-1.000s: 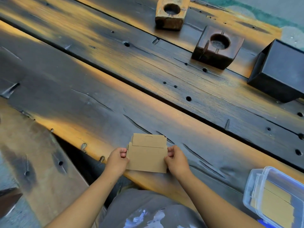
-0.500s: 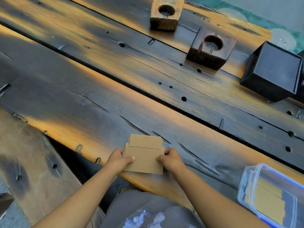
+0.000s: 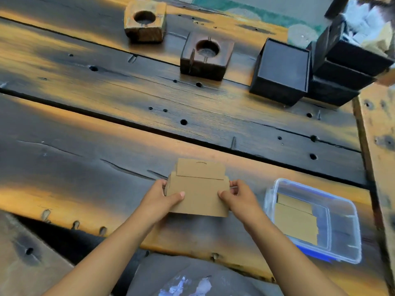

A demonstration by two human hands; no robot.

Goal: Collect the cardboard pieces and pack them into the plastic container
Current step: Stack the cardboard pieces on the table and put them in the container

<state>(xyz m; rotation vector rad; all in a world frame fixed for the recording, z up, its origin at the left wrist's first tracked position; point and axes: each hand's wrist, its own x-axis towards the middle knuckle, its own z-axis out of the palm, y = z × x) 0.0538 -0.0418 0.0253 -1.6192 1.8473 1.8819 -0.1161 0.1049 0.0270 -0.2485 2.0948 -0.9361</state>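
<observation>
A small stack of flat brown cardboard pieces (image 3: 198, 189) is held just above the near plank of the wooden table (image 3: 85, 159). My left hand (image 3: 161, 198) grips its left edge with the thumb on top. Pinching the right edge is my right hand (image 3: 236, 198). To the right stands a clear plastic container (image 3: 342, 223) with a blue base, lid off. Inside it lie more cardboard pieces (image 3: 296, 218), flat against the bottom.
At the back of the table are a light wooden block with a round hole (image 3: 145, 21), a dark one (image 3: 206, 55), and black boxes (image 3: 282, 71) stacked toward the right corner. A wooden beam (image 3: 380, 146) runs along the right edge.
The view has swung right, so the container shows in full. Both thumbs have come onto the top of the cardboard stack, which sits closer to the container.
</observation>
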